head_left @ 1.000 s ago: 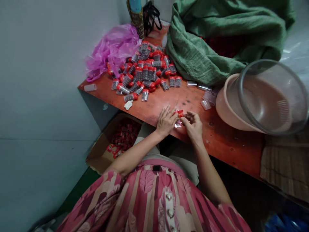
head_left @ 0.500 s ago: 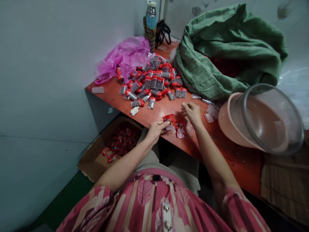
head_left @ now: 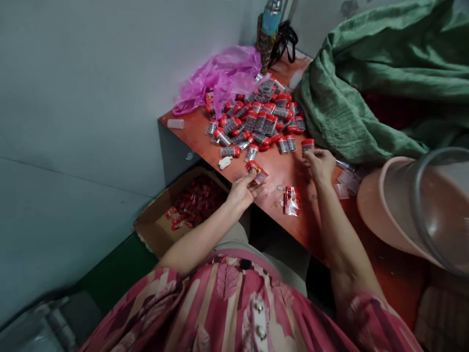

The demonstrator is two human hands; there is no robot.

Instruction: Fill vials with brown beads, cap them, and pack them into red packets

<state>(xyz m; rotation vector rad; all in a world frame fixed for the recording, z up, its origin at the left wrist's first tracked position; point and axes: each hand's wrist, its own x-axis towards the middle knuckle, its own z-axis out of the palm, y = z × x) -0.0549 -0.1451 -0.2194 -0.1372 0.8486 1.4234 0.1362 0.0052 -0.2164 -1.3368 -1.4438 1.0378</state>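
Between the thumb and fingers of my left hand point(head_left: 241, 193) is a small red printed packet point(head_left: 258, 174) with a clear part, above the front edge of the red table point(head_left: 271, 195). My right hand point(head_left: 321, 166) is closed at the base of a small red-capped clear container point(head_left: 308, 144), to the right of the pile. Other red packets point(head_left: 292, 199) lie on the table between my hands. Behind them is a heap of red-capped clear containers point(head_left: 262, 120) with dark contents. A crumpled white scrap point(head_left: 224, 162) lies near the front edge.
A pink plastic bag point(head_left: 223, 73) covers the heap's left side. At right are a green cloth sack point(head_left: 340, 117), loose clear tubes point(head_left: 342, 190) and a pink basin point(head_left: 373, 205). A cardboard box point(head_left: 154, 234) of red packets stands below left. At back is a bottle point(head_left: 271, 22).
The view has turned, shifting the scene right. My left hand has lifted one packet away from the others on the table. A red-capped container now shows at my right fingertips.
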